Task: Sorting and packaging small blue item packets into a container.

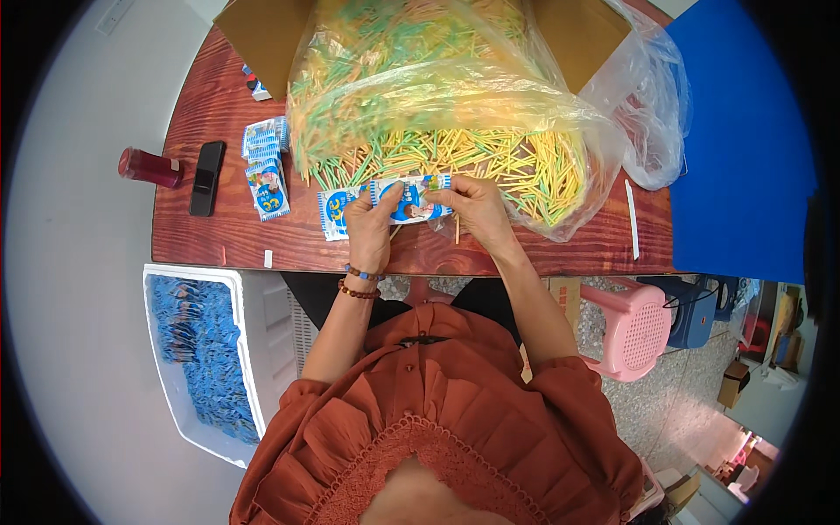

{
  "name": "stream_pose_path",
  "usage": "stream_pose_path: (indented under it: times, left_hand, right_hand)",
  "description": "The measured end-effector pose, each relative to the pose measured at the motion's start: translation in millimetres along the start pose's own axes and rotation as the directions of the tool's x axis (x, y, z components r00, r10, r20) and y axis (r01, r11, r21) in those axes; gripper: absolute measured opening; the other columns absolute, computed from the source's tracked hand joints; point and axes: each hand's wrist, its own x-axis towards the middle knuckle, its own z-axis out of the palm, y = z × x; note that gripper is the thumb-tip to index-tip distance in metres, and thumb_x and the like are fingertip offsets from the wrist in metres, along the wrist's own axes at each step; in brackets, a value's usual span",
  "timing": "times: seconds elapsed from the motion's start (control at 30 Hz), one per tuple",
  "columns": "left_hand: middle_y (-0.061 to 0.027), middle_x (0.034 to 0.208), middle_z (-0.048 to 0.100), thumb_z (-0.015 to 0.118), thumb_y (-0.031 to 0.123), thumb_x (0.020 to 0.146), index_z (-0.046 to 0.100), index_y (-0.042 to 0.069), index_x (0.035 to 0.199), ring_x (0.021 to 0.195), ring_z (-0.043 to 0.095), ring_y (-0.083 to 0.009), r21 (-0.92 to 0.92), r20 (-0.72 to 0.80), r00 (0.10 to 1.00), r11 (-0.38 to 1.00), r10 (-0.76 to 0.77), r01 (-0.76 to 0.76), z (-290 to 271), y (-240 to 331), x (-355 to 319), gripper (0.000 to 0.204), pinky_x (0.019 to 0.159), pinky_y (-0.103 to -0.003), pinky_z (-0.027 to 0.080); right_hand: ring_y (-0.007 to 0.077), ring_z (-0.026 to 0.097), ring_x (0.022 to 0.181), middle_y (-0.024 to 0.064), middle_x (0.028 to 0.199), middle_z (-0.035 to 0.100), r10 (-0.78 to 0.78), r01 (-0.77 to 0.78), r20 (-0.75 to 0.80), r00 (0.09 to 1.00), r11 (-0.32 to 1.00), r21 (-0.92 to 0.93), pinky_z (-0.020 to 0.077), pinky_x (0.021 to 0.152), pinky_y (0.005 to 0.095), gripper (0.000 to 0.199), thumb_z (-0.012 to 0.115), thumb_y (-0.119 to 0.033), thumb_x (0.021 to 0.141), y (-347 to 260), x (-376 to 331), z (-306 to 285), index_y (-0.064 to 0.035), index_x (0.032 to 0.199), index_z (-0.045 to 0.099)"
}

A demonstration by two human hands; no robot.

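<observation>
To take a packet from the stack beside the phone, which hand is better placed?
Left, most likely: the left hand is nearer the packet stack, while the right hand sits farther away. Both hands pinch the held packet, so the left would need freeing.

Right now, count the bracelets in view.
2: a blue-brown bracelet around the wrist of the left hand, and a red-brown bracelet just behind it, toward the elbow. No others show.
</observation>
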Motion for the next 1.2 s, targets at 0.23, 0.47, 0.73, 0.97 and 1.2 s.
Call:
stream_pose_path:
  times: [0.23,0.47,0.73,0.97,1.2]
  left_hand:
    - [-0.0035,0.084,0.069,0.064,0.009,0.090,0.069,0.000,0.092,0.069,0.061,-0.0060,-0.135,-0.039,0.998,0.990,-0.041,0.036,-4,-10,4,0.010,0.060,-0.022,0.049]
    - [-0.0040,0.084,0.069,0.063,0.015,0.092,0.067,0.002,0.091,0.071,0.064,-0.0109,-0.255,-0.016,0.968,0.937,-0.250,0.238,10,3,2,0.014,0.064,-0.028,0.054]
    - [-0.0035,0.077,0.067,0.059,0.024,0.095,0.066,0.005,0.087,0.065,0.061,-0.0107,-0.234,0.119,0.963,0.936,-0.241,0.263,17,-1,0,0.022,0.055,-0.025,0.048]
    - [-0.0034,0.075,0.065,0.057,0.026,0.096,0.065,0.004,0.084,0.060,0.058,-0.0095,-0.113,0.147,0.973,0.975,-0.176,0.194,22,-10,-3,0.027,0.051,-0.022,0.044]
    - [-0.0018,0.077,0.066,0.056,0.026,0.097,0.066,0.005,0.085,0.062,0.057,-0.0076,-0.142,0.117,0.982,0.976,-0.151,0.167,17,-12,-3,0.026,0.051,-0.022,0.043]
  right_hand:
    - [0.0032,0.048,0.057,-0.0029,0.062,0.056,-0.018,0.018,0.012,1.000,1.000,0.007,0.0381,0.052,0.0206,0.017,0.065,-0.016,0.088,2,-1,-10,-0.0016,0.081,0.070]
    - [0.0176,0.052,0.107,0.0100,0.118,0.053,-0.410,0.413,0.053,0.910,0.895,-0.169,0.0475,0.078,0.0265,0.013,0.063,-0.007,0.084,-19,-13,-28,-0.0023,0.097,0.064]
    - [0.0263,0.045,0.123,0.0078,0.133,0.048,-0.505,0.583,0.296,0.811,0.741,-0.334,0.0365,0.101,0.0369,0.031,0.074,-0.015,0.076,-12,-10,-19,-0.0084,0.105,0.068]
    - [0.0267,0.047,0.122,0.0070,0.126,0.055,-0.486,0.557,0.280,0.828,0.771,-0.310,0.0365,0.101,0.0383,0.024,0.072,-0.012,0.077,-10,-7,-30,-0.0061,0.100,0.070]
    - [0.0197,0.060,0.102,0.0096,0.112,0.064,-0.312,0.331,0.234,0.921,0.943,-0.045,0.0469,0.086,0.0337,0.017,0.068,-0.008,0.082,-9,-12,-61,-0.0028,0.098,0.070]
